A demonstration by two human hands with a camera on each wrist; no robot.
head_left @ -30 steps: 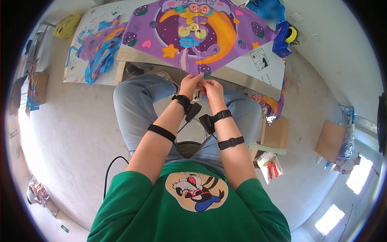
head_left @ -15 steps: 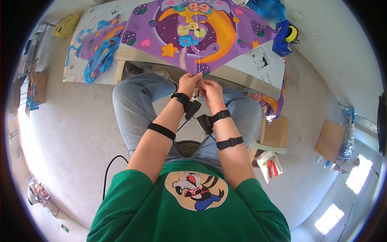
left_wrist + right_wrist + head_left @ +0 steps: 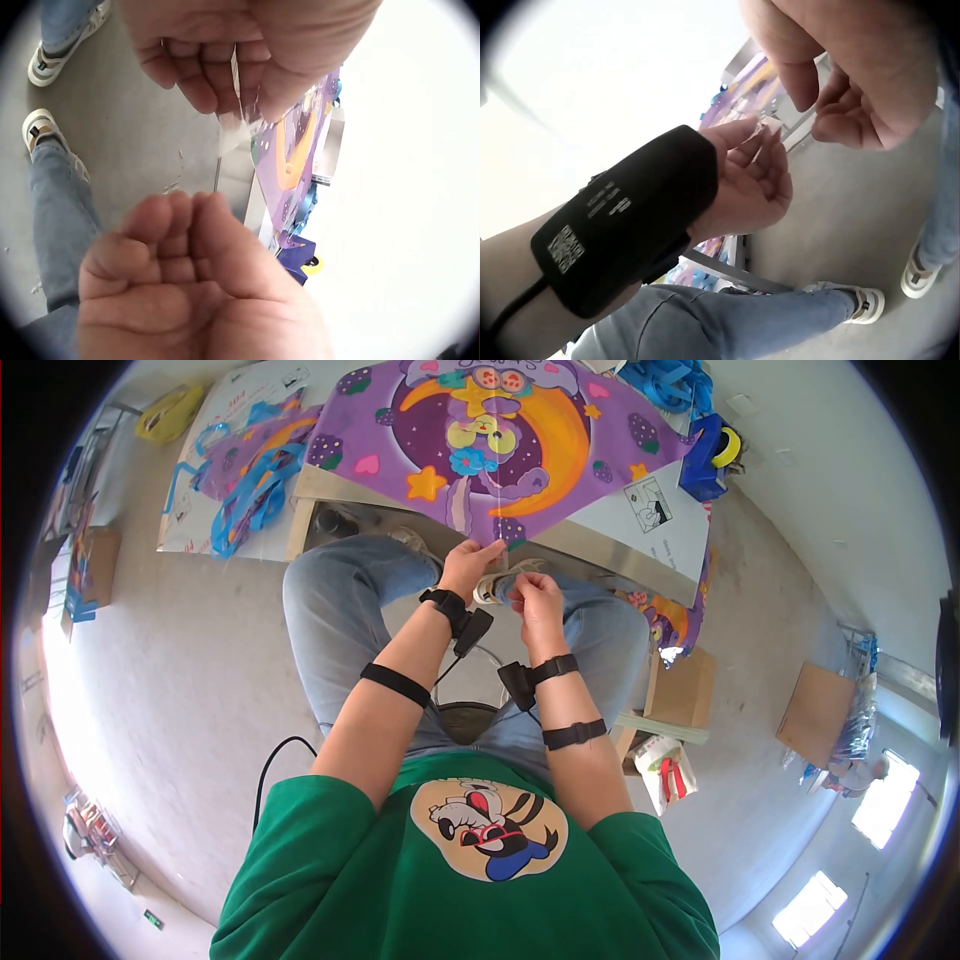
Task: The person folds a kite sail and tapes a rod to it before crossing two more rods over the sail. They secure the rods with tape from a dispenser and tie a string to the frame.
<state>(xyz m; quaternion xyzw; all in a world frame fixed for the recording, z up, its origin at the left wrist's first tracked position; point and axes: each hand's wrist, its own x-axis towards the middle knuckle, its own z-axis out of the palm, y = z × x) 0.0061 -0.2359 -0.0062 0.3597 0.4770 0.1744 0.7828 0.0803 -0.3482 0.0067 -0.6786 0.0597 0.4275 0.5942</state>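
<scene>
A purple printed sheet (image 3: pixel 560 485) with a bear on a moon lies over the table, one pointed corner toward me. My left hand (image 3: pixel 468 568) pinches that corner between thumb and fingers. By its fingertips a piece of clear film (image 3: pixel 236 136) shows at the corner in the left wrist view. My right hand (image 3: pixel 538 605) is a short way to the right, apart from the sheet. Its fingers are loosely curled, and nothing shows between thumb and forefinger in the right wrist view.
A blue tape dispenser (image 3: pixel 703 465) with a yellow roll stands at the table's right edge. Blue ribbon (image 3: pixel 670 382) lies at the back. More blue ribbon (image 3: pixel 250 500) lies on another purple piece at left. A cardboard box (image 3: pixel 680 690) is at lower right.
My right hand has drawn back from the corner, toward me and to the right. The left hand still holds the corner.
</scene>
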